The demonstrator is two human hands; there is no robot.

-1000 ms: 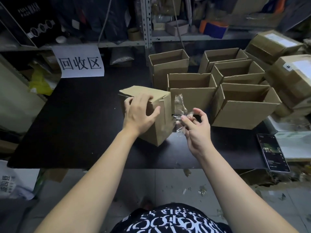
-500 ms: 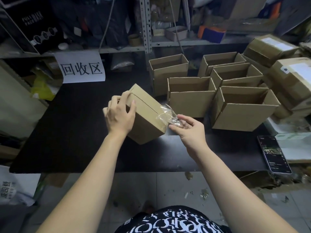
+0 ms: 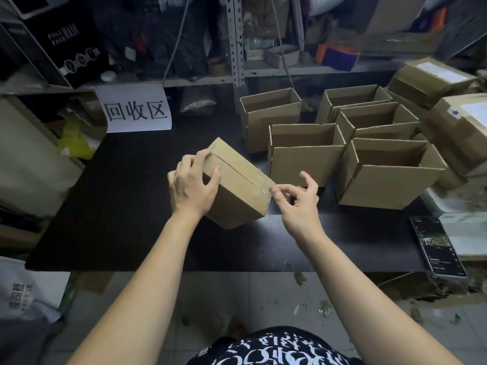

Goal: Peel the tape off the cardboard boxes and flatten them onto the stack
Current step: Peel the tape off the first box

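A small closed cardboard box (image 3: 237,191) rests tilted on one edge on the black table (image 3: 118,206), its seam side facing up. My left hand (image 3: 192,185) grips its left end, fingers over the top and thumb on the near face. Clear tape (image 3: 259,184) lies shiny and wrinkled over the box's right end. My right hand (image 3: 300,206) is at that right corner, thumb and forefinger pinched on the tape's edge, the other fingers spread.
Several open-topped cardboard boxes (image 3: 305,159) stand close behind and right of the held box. Taped parcels (image 3: 461,122) pile at the far right. A phone (image 3: 434,246) lies at the table's right front. A paper sign (image 3: 135,109) leans at the back left under cluttered shelves.
The box was turned from upright to tilted with its seam up. The tape that hung loose and crumpled from my right hand now lies against the box's right end.
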